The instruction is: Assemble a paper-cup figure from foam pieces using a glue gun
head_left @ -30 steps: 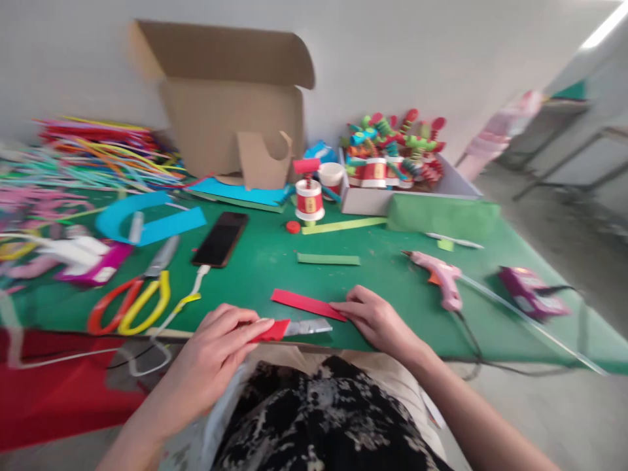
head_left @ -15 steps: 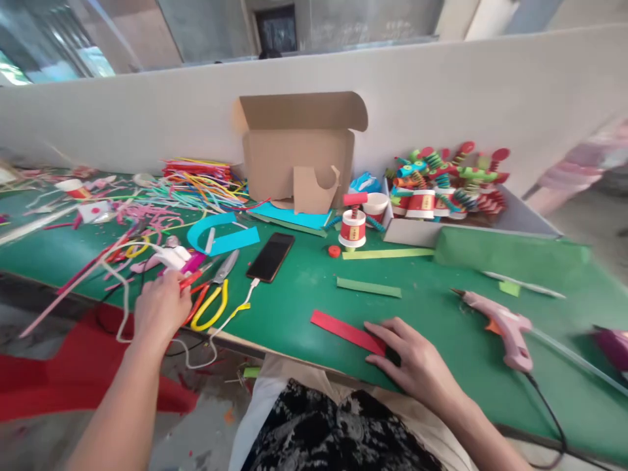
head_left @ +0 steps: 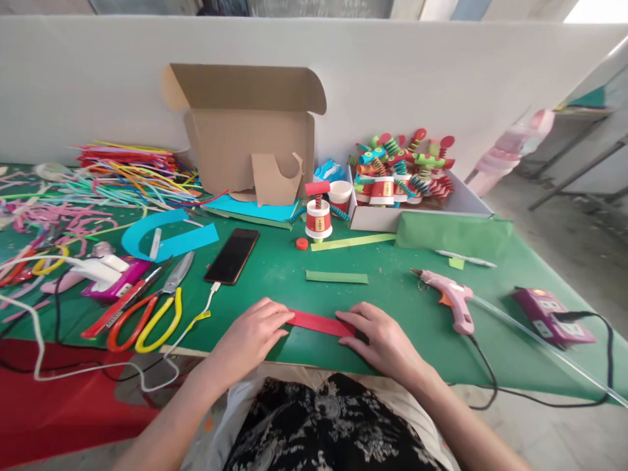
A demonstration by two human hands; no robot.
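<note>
A red paper strip (head_left: 316, 322) lies flat on the green table mat (head_left: 392, 294) near the front edge. My left hand (head_left: 255, 330) has its fingers curled together on the strip's left end. My right hand (head_left: 383, 340) lies flat, fingers stretched, over the strip's right end. Just beyond lies a short green paper strip (head_left: 337, 277). Further back stands a small red-and-white paper-cup figure (head_left: 318, 219) next to a red bottle cap (head_left: 301, 244).
Yellow and red scissors (head_left: 147, 314) and a red-handled cutter (head_left: 115, 307) lie left. A phone (head_left: 232, 256) on a cable, blue card (head_left: 167, 239), pipe cleaners (head_left: 122, 170), an open cardboard box (head_left: 250, 124), a tray of finished figures (head_left: 402, 176), a pink glue gun (head_left: 449, 294).
My left hand carried the red-handled cutter out to the left by the scissors, left it there and came back to the strip's left end. My right hand stayed on the strip.
</note>
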